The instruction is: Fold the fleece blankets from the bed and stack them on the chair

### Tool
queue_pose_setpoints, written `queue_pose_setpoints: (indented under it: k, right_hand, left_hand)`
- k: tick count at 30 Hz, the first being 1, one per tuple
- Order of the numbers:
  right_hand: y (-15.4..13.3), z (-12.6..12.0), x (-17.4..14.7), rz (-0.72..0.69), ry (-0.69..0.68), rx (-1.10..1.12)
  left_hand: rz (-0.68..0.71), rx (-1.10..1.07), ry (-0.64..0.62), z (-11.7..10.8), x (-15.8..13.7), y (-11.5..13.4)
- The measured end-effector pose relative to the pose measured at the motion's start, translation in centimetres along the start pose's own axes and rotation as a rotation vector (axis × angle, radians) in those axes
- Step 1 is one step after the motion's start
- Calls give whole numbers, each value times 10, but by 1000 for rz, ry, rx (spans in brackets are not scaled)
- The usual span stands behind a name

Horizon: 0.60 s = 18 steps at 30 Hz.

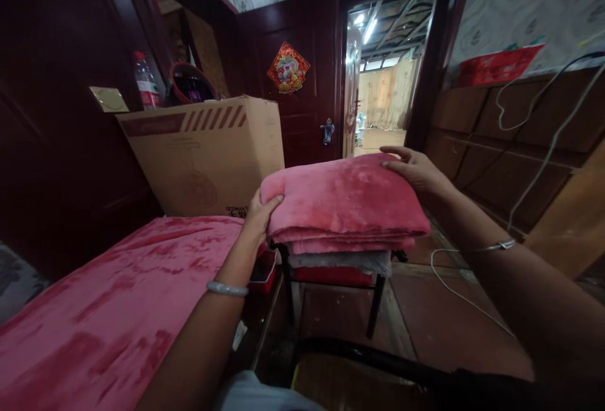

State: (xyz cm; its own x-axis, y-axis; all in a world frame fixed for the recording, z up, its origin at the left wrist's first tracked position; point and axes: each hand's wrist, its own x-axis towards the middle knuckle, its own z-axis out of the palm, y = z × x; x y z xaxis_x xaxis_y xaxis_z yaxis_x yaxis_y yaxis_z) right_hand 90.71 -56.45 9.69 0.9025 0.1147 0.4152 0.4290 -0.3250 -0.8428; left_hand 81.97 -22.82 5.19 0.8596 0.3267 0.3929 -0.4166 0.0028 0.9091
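Closest to you, on the near side of the folded pink plush blanket point(340, 200), runs a curved black bar point(359, 353). Your left hand point(259, 217), below a pale grey bangle point(227, 288), is closed around the blanket's left edge, thumb on top and fingers mostly hidden. Your right hand point(416, 170), beyond a thin silver bangle point(507, 244), is partly open at the blanket's far right corner, index finger extended and fingertips touching the cloth; you cannot tell whether it pinches it.

The blanket lies in several layers on a grey fleecy cloth point(350, 262), which sits below it on a black-framed chair with a red seat point(331, 277). Left of the blanket spreads a wide pink plush cover point(118, 304).

Beyond the blanket to the left stands a large brown cardboard box point(203, 159), bearing a red-capped clear plastic bottle point(147, 86). Far to the blanket's right is a red plastic basket point(501, 65). Farther behind the blanket, a diamond-shaped red decoration point(288, 69) hangs on a dark red door point(255, 52).
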Motion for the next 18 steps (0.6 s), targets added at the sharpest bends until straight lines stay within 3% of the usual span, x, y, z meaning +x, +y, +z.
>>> queue_pose_setpoints:
  k: [5, 8, 11, 13, 18]
  right_hand:
    - [28, 7, -20, -31, -14, -117]
    - [36, 10, -30, -102, 61, -359]
    - [14, 7, -30, -202, 109, -679]
    - [-14, 5, -22, -337, 110, -797]
    - [-73, 22, 11, -576, -40, -872]
  left_hand:
    - [-181, -47, -81, -13, -16, -17]
    - [-199, -37, -95, -21, -16, -21]
    - [-79, 120, -6, -24, -4, -11]
    - [80, 338, 49, -20, 9, 5]
    - [455, 773, -115, 20, 35, 45]
